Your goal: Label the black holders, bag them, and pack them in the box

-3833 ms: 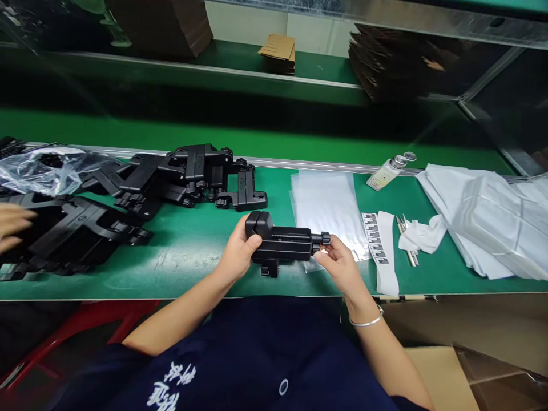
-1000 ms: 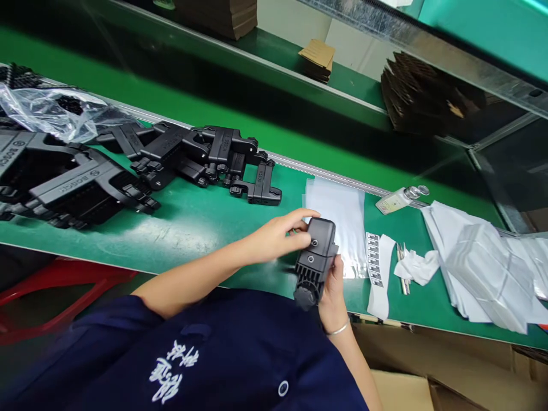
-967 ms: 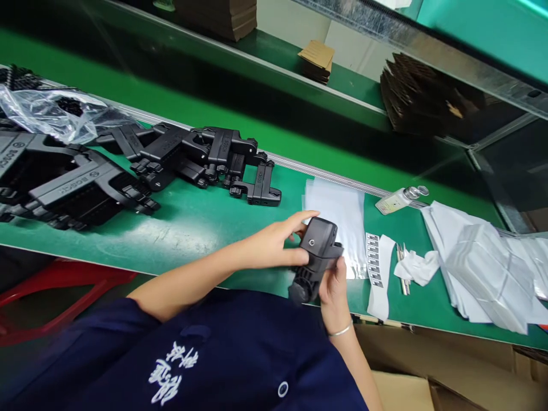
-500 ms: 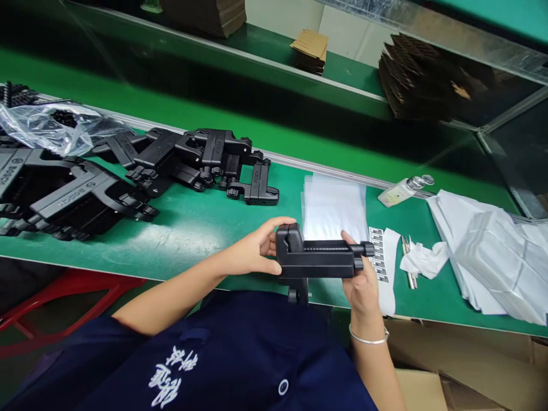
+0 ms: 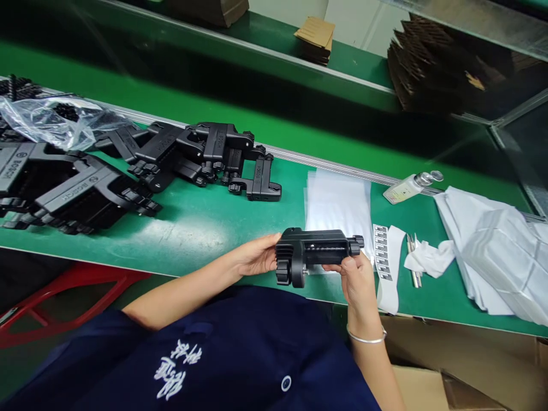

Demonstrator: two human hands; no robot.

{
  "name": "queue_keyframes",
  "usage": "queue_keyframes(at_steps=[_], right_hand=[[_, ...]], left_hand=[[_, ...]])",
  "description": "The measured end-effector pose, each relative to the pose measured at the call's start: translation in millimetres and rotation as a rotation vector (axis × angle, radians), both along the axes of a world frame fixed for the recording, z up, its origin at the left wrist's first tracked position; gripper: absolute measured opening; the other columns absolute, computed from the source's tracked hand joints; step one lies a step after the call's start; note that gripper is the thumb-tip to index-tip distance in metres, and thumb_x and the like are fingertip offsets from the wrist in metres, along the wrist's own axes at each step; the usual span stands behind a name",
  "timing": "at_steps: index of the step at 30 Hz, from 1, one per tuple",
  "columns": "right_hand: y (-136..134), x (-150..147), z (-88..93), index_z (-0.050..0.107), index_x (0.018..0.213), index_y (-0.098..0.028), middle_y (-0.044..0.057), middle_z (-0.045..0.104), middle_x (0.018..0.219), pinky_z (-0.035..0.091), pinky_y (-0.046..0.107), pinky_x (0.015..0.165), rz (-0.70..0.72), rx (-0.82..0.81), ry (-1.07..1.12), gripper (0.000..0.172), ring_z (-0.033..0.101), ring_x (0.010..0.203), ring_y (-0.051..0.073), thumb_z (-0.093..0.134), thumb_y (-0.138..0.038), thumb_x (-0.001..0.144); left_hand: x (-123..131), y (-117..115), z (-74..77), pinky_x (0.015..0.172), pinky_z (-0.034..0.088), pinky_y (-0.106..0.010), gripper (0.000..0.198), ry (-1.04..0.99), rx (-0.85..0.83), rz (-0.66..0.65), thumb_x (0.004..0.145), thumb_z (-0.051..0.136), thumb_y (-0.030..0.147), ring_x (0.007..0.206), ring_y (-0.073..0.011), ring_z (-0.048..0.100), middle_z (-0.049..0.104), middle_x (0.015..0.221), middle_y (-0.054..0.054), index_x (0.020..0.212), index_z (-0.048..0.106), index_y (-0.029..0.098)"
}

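Both my hands hold a black clamp bracket (image 5: 325,235) above the front edge of the green bench. My left hand (image 5: 259,255) grips its left end, by a ridged knob and a round jaw; some of those fingers are hidden behind it. My right hand (image 5: 357,274) is closed round its right end, near two small knobs, with the thumb in front. Behind the bracket lie clear plastic bags (image 5: 338,197). A strip of black-and-white labels (image 5: 387,265) lies just right of my right hand.
Several similar black brackets (image 5: 81,191) are heaped on the left, beside a clear plastic bag (image 5: 55,123). To the right are a bottle (image 5: 409,188), a crumpled white tissue (image 5: 429,258) on thin metal tools, and bundled white sheets (image 5: 500,262). Cardboard pieces (image 5: 315,37) sit on the shelf.
The bracket has been turned over in my hands, so its knob and jaw side now faces me. Both hands still hold its ends. The view has shifted slightly.
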State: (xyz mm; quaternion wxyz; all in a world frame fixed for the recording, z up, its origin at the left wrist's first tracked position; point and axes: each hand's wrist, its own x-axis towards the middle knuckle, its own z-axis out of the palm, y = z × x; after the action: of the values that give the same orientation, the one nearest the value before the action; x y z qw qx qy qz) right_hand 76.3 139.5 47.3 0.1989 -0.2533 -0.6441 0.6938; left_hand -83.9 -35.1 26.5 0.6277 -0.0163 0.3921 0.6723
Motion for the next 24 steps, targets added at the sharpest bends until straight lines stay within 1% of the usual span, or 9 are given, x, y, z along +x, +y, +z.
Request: queue_keyframes(at_steps=[4, 7, 9, 14, 17, 19, 21, 23, 24], right_hand=[[-14.1, -1.4, 10.6, 0.061, 0.094, -0.021, 0.004, 0.071, 0.076, 0.058, 0.031, 0.059, 0.045, 0.347, -0.03, 0.043, 0.069, 0.066, 0.02, 0.072, -0.057, 0.074], [-29.8, -5.4, 19.9, 0.061, 0.096, -0.022, 0.003, 0.071, 0.077, 0.057, 0.031, 0.061, 0.134, 0.67, -0.108, 0.037, 0.069, 0.068, 0.021, 0.075, -0.047, 0.072], [-38.3, -8.4, 23.7, 0.061, 0.097, -0.022, 0.004, 0.071, 0.078, 0.057, 0.031, 0.059, 0.173, 0.793, -0.106, 0.034, 0.07, 0.068, 0.022, 0.074, -0.043, 0.074], [-41.8, -7.0, 25.0, 0.06, 0.105, -0.02, 0.006, 0.072, 0.083, 0.058, 0.032, 0.062, 0.211, 0.812, -0.112, 0.038, 0.071, 0.073, 0.023, 0.071, -0.045, 0.079], [-20.2, 10.1, 20.4, 0.057, 0.123, -0.02, 0.01, 0.072, 0.106, 0.058, 0.035, 0.075, 0.241, 0.752, -0.089, 0.053, 0.071, 0.091, 0.024, 0.071, -0.047, 0.08], [9.7, 31.5, 13.5, 0.055, 0.129, -0.02, 0.011, 0.07, 0.115, 0.056, 0.036, 0.083, 0.119, 0.708, -0.104, 0.054, 0.069, 0.097, 0.024, 0.067, -0.047, 0.083], [47.6, 59.9, 4.3, 0.063, 0.119, -0.019, 0.011, 0.072, 0.109, 0.054, 0.037, 0.082, -0.169, 0.714, -0.198, 0.04, 0.068, 0.095, 0.023, 0.057, -0.045, 0.089], [83.8, 89.9, -5.7, 0.071, 0.098, -0.017, 0.011, 0.073, 0.099, 0.051, 0.038, 0.078, -0.454, 0.783, -0.386, 0.034, 0.066, 0.091, 0.025, 0.05, -0.044, 0.089], [98.1, 103.0, -10.6, 0.071, 0.089, -0.017, 0.011, 0.073, 0.091, 0.05, 0.038, 0.074, -0.51, 0.802, -0.5, 0.034, 0.064, 0.086, 0.025, 0.051, -0.044, 0.087]], left_hand=[[-16.8, 9.3, -6.1, 0.055, 0.055, -0.024, 0.045, -0.026, -0.001, -0.112, 0.08, 0.067, 0.06, 0.066, -0.0174, 0.069, 0.074, 0.081, -0.008, 0.093, 0.072, 0.017], [-23.4, 17.8, -12.6, 0.057, 0.055, -0.024, 0.044, -0.029, 0.028, -0.106, 0.082, 0.066, 0.057, 0.067, -0.0175, 0.069, 0.074, 0.081, -0.007, 0.101, 0.072, 0.018], [-23.4, 22.1, -15.9, 0.059, 0.055, -0.025, 0.045, -0.024, 0.035, -0.086, 0.082, 0.068, 0.054, 0.065, -0.0176, 0.069, 0.073, 0.077, -0.007, 0.107, 0.07, 0.017], [-18.2, 30.4, -11.8, 0.063, 0.055, -0.029, 0.054, 0.013, -0.042, -0.084, 0.083, 0.065, 0.057, 0.069, -0.0209, 0.07, 0.073, 0.08, -0.009, 0.116, 0.066, 0.014], [-20.5, 32.5, -1.2, 0.059, 0.053, -0.027, 0.061, 0.144, -0.12, -0.056, 0.081, 0.064, 0.062, 0.063, -0.0176, 0.067, 0.071, 0.077, -0.006, 0.12, 0.064, 0.015], [-27.4, 31.4, 4.0, 0.056, 0.051, -0.025, 0.066, 0.344, -0.179, -0.007, 0.077, 0.066, 0.065, 0.059, -0.0153, 0.062, 0.068, 0.075, -0.002, 0.123, 0.062, 0.017], [-38.3, 29.0, 3.6, 0.058, 0.05, -0.025, 0.071, 0.618, -0.258, 0.04, 0.072, 0.067, 0.069, 0.065, -0.0165, 0.062, 0.067, 0.08, -0.002, 0.122, 0.062, 0.018], [-50.9, 26.7, -3.2, 0.073, 0.052, -0.03, 0.071, 0.918, -0.344, 0.058, 0.072, 0.062, 0.073, 0.084, -0.0224, 0.064, 0.069, 0.096, -0.006, 0.117, 0.063, 0.018], [-57.1, 25.9, -7.9, 0.084, 0.051, -0.033, 0.07, 1.06, -0.381, 0.05, 0.074, 0.058, 0.074, 0.097, -0.026, 0.063, 0.068, 0.107, -0.008, 0.115, 0.063, 0.018]])
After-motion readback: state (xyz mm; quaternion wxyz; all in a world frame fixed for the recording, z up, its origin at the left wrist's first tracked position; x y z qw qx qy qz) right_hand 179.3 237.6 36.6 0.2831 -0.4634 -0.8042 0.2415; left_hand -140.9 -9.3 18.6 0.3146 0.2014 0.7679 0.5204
